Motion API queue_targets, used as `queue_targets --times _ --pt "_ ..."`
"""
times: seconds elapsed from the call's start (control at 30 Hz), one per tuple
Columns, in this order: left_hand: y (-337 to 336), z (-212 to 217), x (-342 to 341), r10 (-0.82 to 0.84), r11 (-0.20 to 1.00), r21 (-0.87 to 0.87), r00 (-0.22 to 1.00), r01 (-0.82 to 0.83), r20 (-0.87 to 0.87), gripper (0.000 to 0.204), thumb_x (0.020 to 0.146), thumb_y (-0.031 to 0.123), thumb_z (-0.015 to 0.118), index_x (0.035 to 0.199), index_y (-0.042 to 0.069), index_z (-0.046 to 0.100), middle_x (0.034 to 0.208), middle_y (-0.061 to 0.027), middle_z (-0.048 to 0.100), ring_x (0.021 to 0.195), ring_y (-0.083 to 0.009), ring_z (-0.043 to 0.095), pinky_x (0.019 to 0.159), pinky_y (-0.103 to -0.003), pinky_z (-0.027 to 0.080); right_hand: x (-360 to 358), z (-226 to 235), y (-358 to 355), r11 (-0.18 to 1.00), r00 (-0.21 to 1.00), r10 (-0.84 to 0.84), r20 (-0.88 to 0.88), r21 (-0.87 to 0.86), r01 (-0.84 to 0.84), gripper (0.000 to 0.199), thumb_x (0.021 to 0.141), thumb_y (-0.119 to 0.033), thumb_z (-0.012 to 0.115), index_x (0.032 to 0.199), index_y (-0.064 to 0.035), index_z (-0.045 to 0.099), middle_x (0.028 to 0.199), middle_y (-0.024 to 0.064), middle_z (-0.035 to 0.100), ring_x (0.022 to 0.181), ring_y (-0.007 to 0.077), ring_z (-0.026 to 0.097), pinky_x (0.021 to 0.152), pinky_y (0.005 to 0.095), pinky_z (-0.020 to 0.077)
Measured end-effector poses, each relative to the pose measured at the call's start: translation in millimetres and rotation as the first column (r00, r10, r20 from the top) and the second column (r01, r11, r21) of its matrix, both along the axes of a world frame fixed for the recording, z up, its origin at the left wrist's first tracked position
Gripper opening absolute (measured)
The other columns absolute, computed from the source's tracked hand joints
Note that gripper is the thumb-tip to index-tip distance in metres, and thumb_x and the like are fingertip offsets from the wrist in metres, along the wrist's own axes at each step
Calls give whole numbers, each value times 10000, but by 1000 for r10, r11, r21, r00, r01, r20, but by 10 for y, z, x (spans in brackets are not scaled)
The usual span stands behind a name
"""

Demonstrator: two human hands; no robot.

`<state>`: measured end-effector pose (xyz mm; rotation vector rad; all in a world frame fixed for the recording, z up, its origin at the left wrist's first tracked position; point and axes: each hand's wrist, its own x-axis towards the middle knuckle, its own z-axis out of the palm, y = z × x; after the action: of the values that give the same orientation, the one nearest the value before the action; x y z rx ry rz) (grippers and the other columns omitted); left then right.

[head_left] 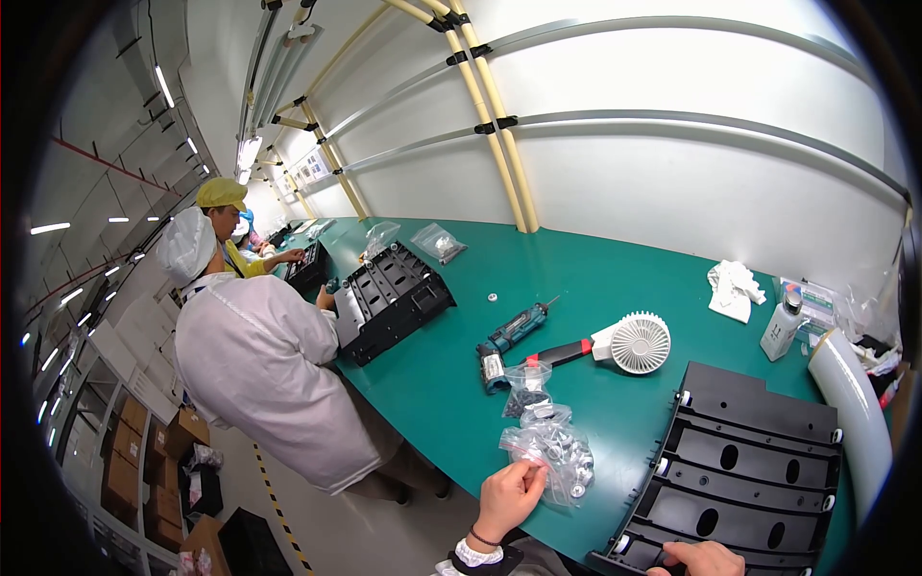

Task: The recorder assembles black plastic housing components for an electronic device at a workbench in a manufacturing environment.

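Left hand (509,496) pinches clear bag (549,451); right hand (703,559), cut off, grips black tray (749,461).

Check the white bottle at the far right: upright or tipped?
Upright: the white bottle stands on its base on the green table, cap on top.

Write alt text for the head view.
A left hand pinches a clear bag of small metal parts on a green table, while the right hand grips a black plastic tray. A co-worker in white stands at left.
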<state>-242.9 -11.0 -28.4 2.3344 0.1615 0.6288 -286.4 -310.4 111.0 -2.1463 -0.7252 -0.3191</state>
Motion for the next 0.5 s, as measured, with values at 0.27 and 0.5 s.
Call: queue_targets --times 0.27,0.5 --pt "-2 6 -4 2 1000 0 1000 -2 0 128 889 197 726 894 71 702 688 -59 642 558 -207 615 509 -331 461 -1 -5 -1 1000 1000 0 9 -4 0 259 809 -22 762 1043 20 660 789 141 647 649 298 616 581 360 492" --pt "-8 24 -8 8 1000 3 1000 -8 -17 135 892 202 725 885 69 705 684 -61 639 549 -209 608 504 -335 456 3 -8 -4 1000 1000 6 14 -6 -6 252 820 -28 758 1047 23 660 794 144 652 655 301 621 587 360 495"
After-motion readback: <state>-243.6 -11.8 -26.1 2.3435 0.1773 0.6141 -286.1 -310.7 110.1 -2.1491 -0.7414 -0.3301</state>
